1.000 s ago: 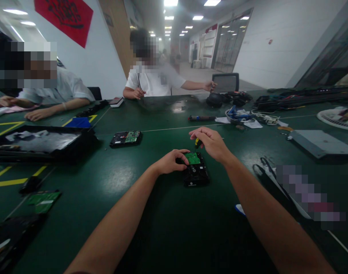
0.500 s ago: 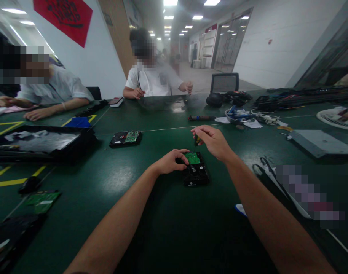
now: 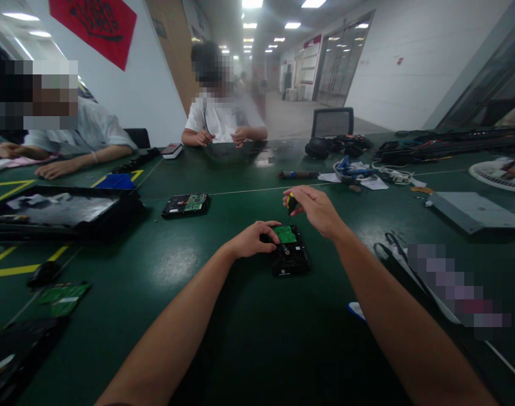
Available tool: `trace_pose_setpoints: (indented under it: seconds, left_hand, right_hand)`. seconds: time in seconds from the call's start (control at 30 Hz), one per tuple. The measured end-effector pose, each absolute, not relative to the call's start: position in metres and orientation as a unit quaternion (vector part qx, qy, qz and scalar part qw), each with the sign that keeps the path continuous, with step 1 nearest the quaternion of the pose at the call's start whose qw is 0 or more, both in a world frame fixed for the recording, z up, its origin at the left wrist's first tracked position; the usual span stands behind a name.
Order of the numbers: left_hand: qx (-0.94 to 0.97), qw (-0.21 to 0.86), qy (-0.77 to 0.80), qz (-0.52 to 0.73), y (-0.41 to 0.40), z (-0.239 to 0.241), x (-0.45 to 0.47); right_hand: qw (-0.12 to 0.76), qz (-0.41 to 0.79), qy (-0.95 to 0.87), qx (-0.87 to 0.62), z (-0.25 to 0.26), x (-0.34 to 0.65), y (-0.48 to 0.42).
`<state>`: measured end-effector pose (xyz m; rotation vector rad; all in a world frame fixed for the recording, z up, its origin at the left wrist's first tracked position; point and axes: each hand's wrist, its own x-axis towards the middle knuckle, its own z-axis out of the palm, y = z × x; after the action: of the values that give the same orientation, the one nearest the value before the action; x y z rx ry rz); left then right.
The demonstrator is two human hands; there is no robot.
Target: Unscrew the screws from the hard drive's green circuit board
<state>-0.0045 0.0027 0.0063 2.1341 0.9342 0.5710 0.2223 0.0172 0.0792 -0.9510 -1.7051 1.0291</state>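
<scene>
A black hard drive [image 3: 292, 260] with a green circuit board [image 3: 285, 234] lies on the dark green table in front of me. My left hand [image 3: 255, 239] grips its left side, thumb and fingers curled over the edge by the board. Above the far end of the drive, my right hand [image 3: 312, 207] is closed around a small black-and-yellow screwdriver [image 3: 291, 204]. The screwdriver points down, its thin shaft reaching the far edge of the board; whether the tip sits in a screw is too small to make out.
Another hard drive [image 3: 185, 205] lies left of centre, with a black tray [image 3: 63, 211] further left. A loose green board [image 3: 65, 296] is at lower left. Toward the right are a basket of cables [image 3: 354, 170] and a grey metal box [image 3: 477, 211]. Two people sit across the table.
My right fingers have shifted on the screwdriver, so its yellow-and-black handle shows more. The left hand and hard drive stay put. The person opposite has drawn one hand inward.
</scene>
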Motion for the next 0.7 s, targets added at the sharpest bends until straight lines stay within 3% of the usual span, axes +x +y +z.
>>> trace_pose_setpoints:
  seconds: [0.3, 0.7]
  left_hand:
    - [0.828, 0.365, 0.366, 0.220, 0.0047, 0.0039, -0.0040]
    - [0.827, 0.363, 0.370, 0.218, 0.0033, 0.0033, -0.0059]
  right_hand:
    - [0.461, 0.372, -0.692, -0.413, 0.0816, 0.2239, 0.0157]
    - [0.476, 0.439, -0.659, -0.382, 0.0813, 0.2229, 0.0159]
